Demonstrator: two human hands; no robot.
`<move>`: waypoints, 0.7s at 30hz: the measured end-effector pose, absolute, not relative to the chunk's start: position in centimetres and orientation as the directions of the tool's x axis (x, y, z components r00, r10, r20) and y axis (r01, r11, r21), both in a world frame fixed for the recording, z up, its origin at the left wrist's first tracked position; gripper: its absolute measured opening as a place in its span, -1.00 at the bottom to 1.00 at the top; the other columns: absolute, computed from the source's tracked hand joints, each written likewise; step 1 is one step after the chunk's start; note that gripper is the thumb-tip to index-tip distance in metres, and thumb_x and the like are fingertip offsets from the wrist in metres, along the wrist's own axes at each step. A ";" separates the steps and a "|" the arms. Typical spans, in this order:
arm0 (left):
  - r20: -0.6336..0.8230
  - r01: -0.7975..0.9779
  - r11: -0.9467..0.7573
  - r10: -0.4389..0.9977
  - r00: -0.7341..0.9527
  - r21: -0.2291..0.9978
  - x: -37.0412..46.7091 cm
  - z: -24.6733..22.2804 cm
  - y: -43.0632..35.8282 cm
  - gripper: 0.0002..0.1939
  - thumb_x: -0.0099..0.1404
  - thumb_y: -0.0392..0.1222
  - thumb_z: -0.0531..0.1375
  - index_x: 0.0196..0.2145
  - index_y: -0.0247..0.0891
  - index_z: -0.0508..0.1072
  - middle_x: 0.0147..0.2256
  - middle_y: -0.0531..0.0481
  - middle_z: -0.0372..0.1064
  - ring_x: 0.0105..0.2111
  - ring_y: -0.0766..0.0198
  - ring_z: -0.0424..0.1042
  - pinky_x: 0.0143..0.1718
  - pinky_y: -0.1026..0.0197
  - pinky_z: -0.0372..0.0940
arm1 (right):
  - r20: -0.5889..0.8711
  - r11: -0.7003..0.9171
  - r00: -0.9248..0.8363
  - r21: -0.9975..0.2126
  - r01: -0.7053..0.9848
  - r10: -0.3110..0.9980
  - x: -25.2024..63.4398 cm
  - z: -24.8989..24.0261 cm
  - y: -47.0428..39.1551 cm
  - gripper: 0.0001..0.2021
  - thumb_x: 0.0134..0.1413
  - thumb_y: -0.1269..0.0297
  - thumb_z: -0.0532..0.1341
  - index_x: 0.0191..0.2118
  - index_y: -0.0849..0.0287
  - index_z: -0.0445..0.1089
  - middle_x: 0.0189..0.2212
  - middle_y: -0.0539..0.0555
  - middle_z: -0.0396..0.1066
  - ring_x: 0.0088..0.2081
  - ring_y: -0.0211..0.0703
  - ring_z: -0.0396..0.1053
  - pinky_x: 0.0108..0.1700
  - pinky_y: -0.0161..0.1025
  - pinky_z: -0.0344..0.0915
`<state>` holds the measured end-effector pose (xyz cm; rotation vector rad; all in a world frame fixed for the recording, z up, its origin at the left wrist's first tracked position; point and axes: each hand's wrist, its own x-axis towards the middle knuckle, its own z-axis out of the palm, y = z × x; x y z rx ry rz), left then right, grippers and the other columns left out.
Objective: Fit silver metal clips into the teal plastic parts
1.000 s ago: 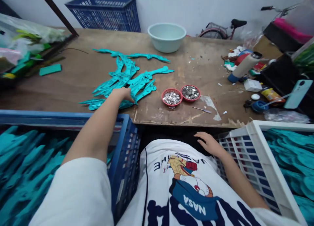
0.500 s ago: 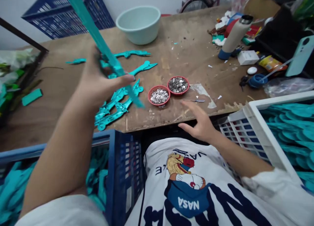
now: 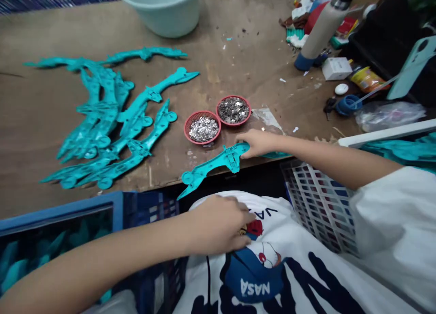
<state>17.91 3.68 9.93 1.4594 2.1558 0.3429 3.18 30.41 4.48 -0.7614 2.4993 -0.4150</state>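
Observation:
At the front edge of the bench, my right hand is closed around one end of a teal plastic bow-shaped part. The part's other end juts out past the edge, and a teal piece also shows under my right forearm. My left hand is in front of my shirt, its fingers loosely bent and apart from the thumb, with nothing visible in it. Just beyond the held part stand two red baskets of small metal pieces, a nearer basket and a farther basket.
Several similar teal parts lie piled on the left of the bench. A pale green basin stands behind. Blue crate at lower left and white crate at right hold teal parts. A bottle and clutter fill the back right.
The teal part raised in my left hand has come down to the bench edge, where my right hand grips it. My left hand has let go and dropped towards my body. The view has shifted.

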 end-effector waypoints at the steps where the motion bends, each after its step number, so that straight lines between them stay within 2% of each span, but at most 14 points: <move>1: -0.268 0.853 0.380 0.917 -0.296 0.357 17.0 10.5 4.3 -0.54 0.60 0.01 0.62 0.36 -0.06 0.82 0.25 -0.23 0.86 0.24 -0.18 0.88 0.07 -0.01 0.78 | -0.376 0.815 -0.730 -0.373 -0.444 -0.570 3.4 3.9 30.1 -0.58 0.48 0.13 0.65 0.26 0.26 0.75 0.07 0.28 0.85 0.02 0.18 0.76 -0.09 -0.18 0.30; 3: -0.307 0.873 0.446 0.874 -0.377 0.197 14.4 10.9 5.2 -0.36 0.62 -0.13 0.59 0.56 -0.22 0.70 0.60 -0.46 0.60 0.63 -0.42 0.60 0.41 -0.26 0.73 | -0.333 0.829 -0.768 -0.348 -0.439 -0.546 3.1 3.2 29.9 -0.54 0.53 0.03 0.64 0.30 0.25 0.79 0.06 0.30 0.86 0.06 0.22 0.78 -0.05 -0.16 0.34; 4: -0.339 0.855 0.499 0.835 -0.433 0.138 12.8 10.8 5.3 -0.27 0.64 -0.17 0.56 0.65 -0.27 0.62 0.70 -0.51 0.46 0.73 -0.48 0.46 0.51 -0.35 0.66 | -0.286 0.828 -0.795 -0.364 -0.426 -0.535 2.5 3.0 30.1 -0.54 0.55 0.03 0.63 0.32 0.23 0.80 0.05 0.28 0.86 0.07 0.21 0.78 -0.01 -0.16 0.39; 6: -0.421 0.815 0.574 0.760 -0.495 0.078 10.0 10.1 5.0 -0.21 0.68 -0.19 0.53 0.74 -0.31 0.51 0.76 -0.54 0.33 0.79 -0.49 0.35 0.61 -0.41 0.58 | -0.160 0.828 -0.860 -0.402 -0.391 -0.484 0.7 2.6 31.2 -0.62 0.61 0.12 0.56 0.34 0.17 0.83 0.03 0.23 0.87 0.08 0.20 0.78 0.12 -0.10 0.49; 8: -0.502 0.798 0.599 0.713 -0.489 0.074 7.7 9.0 4.1 -0.23 0.71 -0.18 0.50 0.74 -0.30 0.51 0.76 -0.51 0.35 0.79 -0.44 0.37 0.64 -0.37 0.55 | -0.027 0.830 -0.908 -0.419 -0.369 -0.418 -1.6 2.1 32.7 -0.67 0.66 0.28 0.44 0.34 0.14 0.85 0.11 0.24 0.87 0.15 0.21 0.76 0.27 -0.01 0.55; 11: -0.563 0.800 0.592 0.697 -0.445 0.100 5.4 7.7 2.6 -0.44 0.73 -0.16 0.43 0.59 -0.21 0.66 0.67 -0.38 0.53 0.63 -0.30 0.61 0.54 -0.18 0.61 | 0.048 0.815 -0.903 -0.412 -0.407 -0.427 -4.1 0.9 34.0 -0.60 0.68 0.40 0.33 0.36 0.14 0.87 0.26 0.30 0.83 0.31 0.29 0.71 0.45 0.13 0.53; 13: -0.543 0.805 0.578 0.721 -0.431 0.129 4.1 7.3 2.0 -0.62 0.78 -0.12 0.34 0.40 -0.19 0.78 0.49 -0.32 0.71 0.43 -0.20 0.76 0.41 -0.08 0.66 | 0.031 0.805 -0.882 -0.393 -0.444 -0.471 -4.8 0.1 33.6 -0.60 0.69 0.39 0.32 0.35 0.15 0.88 0.28 0.32 0.81 0.37 0.34 0.67 0.53 0.21 0.50; 16: -0.409 0.805 0.573 0.778 -0.476 0.155 2.3 7.3 1.3 -0.62 0.83 -0.04 0.23 0.23 -0.21 0.83 0.25 -0.33 0.79 0.31 -0.19 0.77 0.42 -0.12 0.64 | -0.019 0.828 -0.881 -0.353 -0.436 -0.472 -5.0 -0.4 32.3 -0.64 0.71 0.36 0.33 0.31 0.13 0.89 0.26 0.33 0.81 0.37 0.39 0.66 0.55 0.31 0.51; 17: -0.354 0.797 0.584 0.786 -0.506 0.157 1.8 7.2 1.0 -0.59 0.83 -0.01 0.21 0.25 -0.21 0.83 0.26 -0.34 0.78 0.35 -0.22 0.74 0.47 -0.17 0.61 | -0.040 0.838 -0.885 -0.342 -0.424 -0.464 -5.1 -0.5 32.0 -0.65 0.71 0.35 0.34 0.29 0.12 0.90 0.25 0.32 0.82 0.35 0.40 0.67 0.54 0.33 0.52; 19: -0.273 0.775 0.610 0.783 -0.559 0.163 1.1 7.0 0.4 -0.53 0.82 0.00 0.20 0.39 -0.20 0.79 0.45 -0.37 0.69 0.55 -0.30 0.60 0.61 -0.28 0.52 | -0.075 0.850 -0.883 -0.323 -0.417 -0.462 -5.4 -0.7 31.6 -0.68 0.69 0.35 0.36 0.23 0.09 0.91 0.20 0.30 0.83 0.32 0.40 0.67 0.54 0.34 0.54; 21: -0.245 0.746 0.647 0.758 -0.605 0.158 0.8 6.4 -0.1 -0.43 0.81 0.02 0.24 0.61 -0.15 0.67 0.71 -0.33 0.46 0.78 -0.37 0.31 0.76 -0.41 0.35 | -0.065 0.843 -0.881 -0.330 -0.425 -0.469 -5.9 -0.8 31.8 -0.71 0.68 0.33 0.36 0.18 0.08 0.90 0.20 0.29 0.81 0.33 0.39 0.66 0.55 0.34 0.54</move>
